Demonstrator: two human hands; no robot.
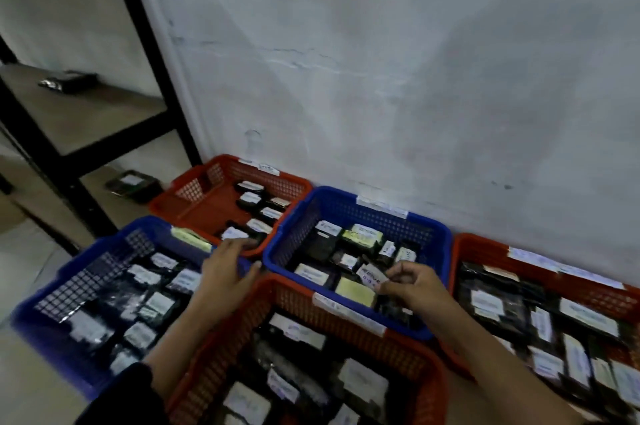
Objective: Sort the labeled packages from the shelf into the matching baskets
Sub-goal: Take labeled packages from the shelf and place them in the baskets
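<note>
A: What is the right hand [412, 286] doing?

B: Its curled fingertips pinch a small dark package with a white paper label [372, 277], held over the middle blue plastic mesh basket [429, 237], probably to read the label or drop it there.

A: And the left hand [227, 267]?

B: Fingers straight, holding nothing, hovering between baskets. Two dark packages remain on the black-framed shelf [114, 144].

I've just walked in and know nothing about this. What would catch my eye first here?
Five bright plastic baskets packed against the white wall, red and blue by turns, all filled with dark, white-labelled packages. Over the middle blue basket the right hand pinches a labelled package, while the left hand hovers open beside it. At far left, a black shelf holds few packages.
</note>
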